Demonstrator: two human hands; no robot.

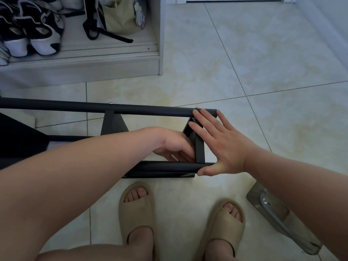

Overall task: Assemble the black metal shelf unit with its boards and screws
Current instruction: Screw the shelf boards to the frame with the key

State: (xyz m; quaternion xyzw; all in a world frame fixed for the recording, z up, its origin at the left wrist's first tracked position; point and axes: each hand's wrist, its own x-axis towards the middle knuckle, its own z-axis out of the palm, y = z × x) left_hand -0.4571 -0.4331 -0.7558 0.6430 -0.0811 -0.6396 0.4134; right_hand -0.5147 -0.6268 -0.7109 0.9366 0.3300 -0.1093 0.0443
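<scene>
Frame (131,110) lay on tile (244,53). Right hand (222,146) flat on end bracket (199,147), fingers straight, apart. Left hand (175,146) inside frame, fingers curled beside bracket; grip unclear.

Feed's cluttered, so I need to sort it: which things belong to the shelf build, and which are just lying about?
Job: black metal frame, screw in its far tube, left hand, right hand.
Lying about: sneakers, tote bag, worn slippers, plastic bag (contents unclear).

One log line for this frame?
black metal tubular shelf frame: lying on pale tiled floor | right hand: open, flat on frame end | left hand: inside frame by flat black crossbar, grip unclear
</scene>
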